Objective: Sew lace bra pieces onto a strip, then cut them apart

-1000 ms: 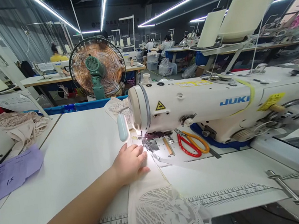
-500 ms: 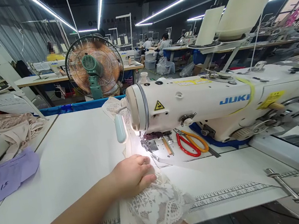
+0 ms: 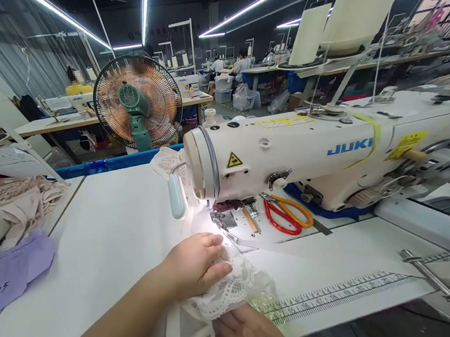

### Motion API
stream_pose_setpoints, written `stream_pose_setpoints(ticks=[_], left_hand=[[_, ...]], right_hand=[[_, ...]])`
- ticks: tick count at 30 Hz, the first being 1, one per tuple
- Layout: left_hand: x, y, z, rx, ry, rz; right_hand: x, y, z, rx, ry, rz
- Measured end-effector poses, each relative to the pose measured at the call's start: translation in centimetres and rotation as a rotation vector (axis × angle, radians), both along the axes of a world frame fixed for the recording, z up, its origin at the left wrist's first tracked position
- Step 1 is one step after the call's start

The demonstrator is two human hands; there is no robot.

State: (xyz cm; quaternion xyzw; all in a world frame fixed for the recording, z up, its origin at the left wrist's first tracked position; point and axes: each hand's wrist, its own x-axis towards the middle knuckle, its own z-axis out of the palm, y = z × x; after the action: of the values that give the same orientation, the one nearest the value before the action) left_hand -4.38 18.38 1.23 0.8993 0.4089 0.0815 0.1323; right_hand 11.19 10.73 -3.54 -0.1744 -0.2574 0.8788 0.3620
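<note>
My left hand (image 3: 195,266) lies over white lace fabric (image 3: 236,288) on the machine bed, just in front of the presser foot, thumb apart and fingers stretched across the cloth. At the table's front edge, my right hand (image 3: 252,333) is palm up under the lace. Its fingers curl around the fabric's lower part, their tips partly hidden by it. The lace leads toward the brightly lit needle area of the white sewing machine (image 3: 244,157); another piece of lace (image 3: 168,160) shows behind the machine head.
Red- and orange-handled scissors (image 3: 285,214) lie right of the needle area. A ruler strip (image 3: 337,297) runs along the front edge. Purple paper (image 3: 23,272) and a beige fabric pile (image 3: 22,201) are at left. A large fan (image 3: 136,100) stands behind the table.
My right hand has risen from below the table edge into view, bringing the lower lace up and folding it. My left hand stays over the lace. The view has shifted slightly.
</note>
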Motion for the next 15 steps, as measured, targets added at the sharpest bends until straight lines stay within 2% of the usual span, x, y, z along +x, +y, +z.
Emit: stream_pose_setpoints(ticks=[8, 12, 15], left_hand=[[-0.2, 0.9, 0.2, -0.003, 0.063, 0.077], [0.0, 1.2, 0.6, -0.025, 0.132, 0.101], [0.0, 1.5, 0.4, -0.035, 0.167, 0.093]], right_hand=[[-1.7, 1.1, -0.2, 0.106, 0.085, -0.087], [-2.4, 1.7, -0.8, 0.103, 0.111, -0.052], [-2.9, 1.8, -1.1, 0.098, 0.084, -0.084]])
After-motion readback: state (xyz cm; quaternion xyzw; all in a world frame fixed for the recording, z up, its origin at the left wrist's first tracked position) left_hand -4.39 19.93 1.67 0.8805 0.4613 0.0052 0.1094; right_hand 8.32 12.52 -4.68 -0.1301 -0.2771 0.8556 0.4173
